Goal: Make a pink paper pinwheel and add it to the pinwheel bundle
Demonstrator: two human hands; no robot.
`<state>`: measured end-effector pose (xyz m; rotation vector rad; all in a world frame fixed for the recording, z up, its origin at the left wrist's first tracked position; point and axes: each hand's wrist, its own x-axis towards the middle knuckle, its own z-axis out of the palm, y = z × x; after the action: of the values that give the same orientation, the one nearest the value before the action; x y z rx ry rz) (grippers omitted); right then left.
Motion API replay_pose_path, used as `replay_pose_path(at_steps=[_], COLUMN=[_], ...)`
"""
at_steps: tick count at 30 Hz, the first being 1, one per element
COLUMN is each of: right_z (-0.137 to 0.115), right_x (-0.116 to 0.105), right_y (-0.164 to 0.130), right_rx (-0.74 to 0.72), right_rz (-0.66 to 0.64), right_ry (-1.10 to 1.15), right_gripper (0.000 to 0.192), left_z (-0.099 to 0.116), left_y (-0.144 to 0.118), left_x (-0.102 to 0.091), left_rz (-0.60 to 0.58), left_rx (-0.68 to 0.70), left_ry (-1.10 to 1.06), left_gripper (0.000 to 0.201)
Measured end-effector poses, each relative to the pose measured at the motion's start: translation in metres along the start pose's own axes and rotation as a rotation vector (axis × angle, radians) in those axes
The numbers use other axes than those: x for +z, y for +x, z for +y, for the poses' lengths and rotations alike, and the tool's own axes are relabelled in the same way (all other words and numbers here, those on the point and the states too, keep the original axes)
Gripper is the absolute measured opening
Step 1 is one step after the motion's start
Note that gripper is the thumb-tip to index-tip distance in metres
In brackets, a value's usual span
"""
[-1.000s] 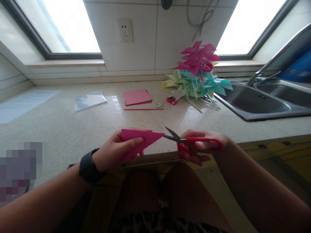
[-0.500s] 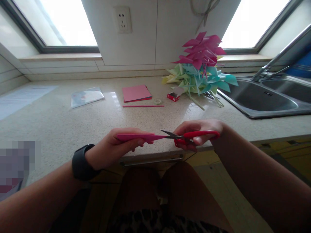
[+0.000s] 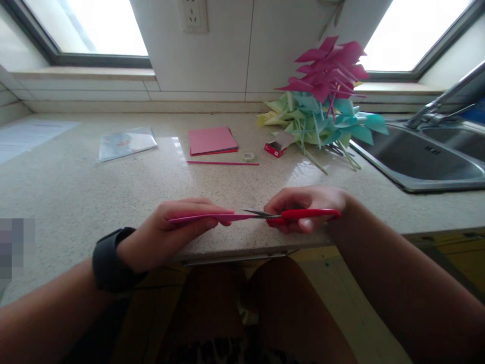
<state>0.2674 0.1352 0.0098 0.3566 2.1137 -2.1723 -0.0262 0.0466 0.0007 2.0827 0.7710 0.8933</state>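
My left hand pinches a folded pink paper, held flat and edge-on above the near edge of the countertop. A black watch sits on that wrist. My right hand grips red-handled scissors, whose dark blades meet the paper's right tip. Both hands hover close together in front of my lap.
A stack of pink paper, a thin pink stick, a tape roll and a small red box lie further back. A heap of pink, blue and yellow pinwheels stands beside the steel sink. A plastic sleeve lies at left.
The pink paper has tipped from facing me as a triangle to lying flat, edge-on. The scissors' blades have come onto its right tip and nearly closed. My view has tilted down slightly.
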Motion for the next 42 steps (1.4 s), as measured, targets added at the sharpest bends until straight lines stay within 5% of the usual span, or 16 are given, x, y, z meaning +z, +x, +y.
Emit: replay_pose_path(at_steps=[11, 42], right_z=[0.0038, 0.0061], right_x=[0.0023, 0.0002], right_y=[0.0036, -0.0006], right_rx=[-0.102, -0.016], right_rz=[-0.015, 0.015], right_ry=[-0.003, -0.049], right_gripper=[0.055, 0.058], left_z=[0.0038, 0.0047], left_y=[-0.0002, -0.0013], left_x=[0.0015, 0.0035], left_rz=[0.003, 0.025], left_rx=[0.013, -0.013], left_ry=[-0.012, 0.024], left_gripper=[0.023, 0.024])
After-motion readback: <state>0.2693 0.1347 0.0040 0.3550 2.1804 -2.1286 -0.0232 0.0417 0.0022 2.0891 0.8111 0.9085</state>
